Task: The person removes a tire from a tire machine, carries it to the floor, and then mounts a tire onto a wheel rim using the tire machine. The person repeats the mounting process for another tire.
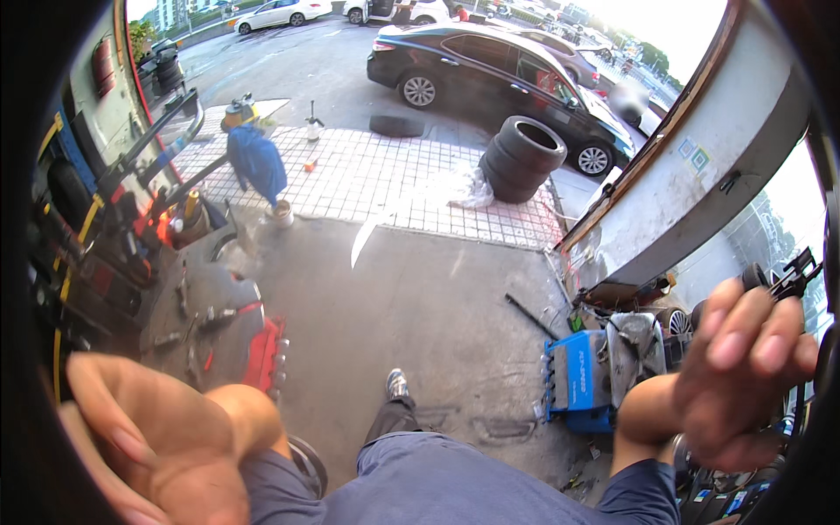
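Both my hands are raised close in front of me, one at each side of the view. My left hand (166, 442) is at the lower left with its palm showing and its fingers apart; nothing is seen in it, though the picture's dark rim cuts off part. On the right, my right hand (735, 376) has loosely bent fingers, slightly blurred, with no held thing visible. Below and beside my right forearm stands a blue machine or cabinet (577, 376). A red tool cart (261, 350) with tools on its top lies beyond my left hand.
Stacked tyres (523, 162) stand on the tiled strip outside, beside crumpled clear plastic (471, 185). A black car (499, 70) is parked behind them. At the left are a tyre machine (105, 219) and a blue cloth (255, 162). A dark bar (531, 316) lies on the floor near the pillar (700, 166).
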